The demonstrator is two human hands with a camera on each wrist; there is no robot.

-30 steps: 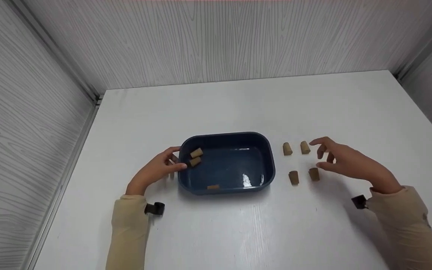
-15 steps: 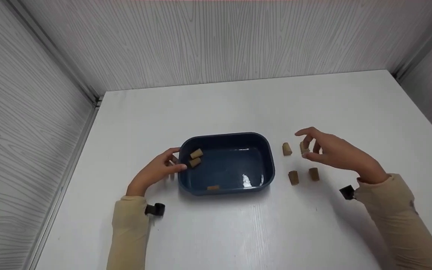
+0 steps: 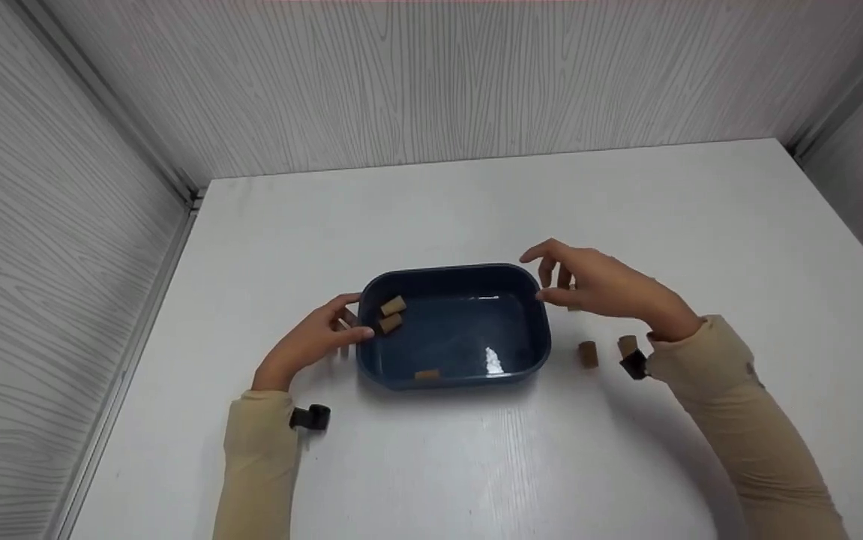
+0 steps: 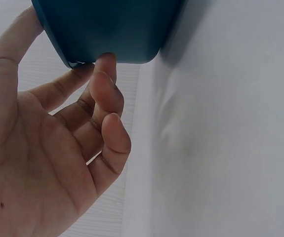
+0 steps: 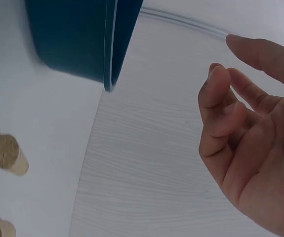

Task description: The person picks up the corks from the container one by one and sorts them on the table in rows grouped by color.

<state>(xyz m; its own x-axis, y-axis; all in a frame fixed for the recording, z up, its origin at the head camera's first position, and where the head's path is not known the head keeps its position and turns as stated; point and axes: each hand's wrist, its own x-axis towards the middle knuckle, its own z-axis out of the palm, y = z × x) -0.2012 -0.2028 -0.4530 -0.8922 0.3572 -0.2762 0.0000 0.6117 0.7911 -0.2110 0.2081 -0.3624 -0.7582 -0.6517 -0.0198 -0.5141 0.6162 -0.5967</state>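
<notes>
Left hand (image 3: 311,337) in a pinch on the tub (image 3: 468,381) rim — right hand (image 3: 596,283), fingers apart, near opposite edge, broad bench (image 3: 416,214) behind

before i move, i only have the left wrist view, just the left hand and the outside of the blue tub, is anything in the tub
Observer: Yes, the head view shows at least two corks lying in the tub, near the end that the left hand holds.
Operator: ok and where is the right hand
Observer: The right hand is at the tub's opposite end, by its far corner.
Operator: anything on the table over there
Observer: Yes, at least two more corks are on the table, to the right of the tub.
</notes>
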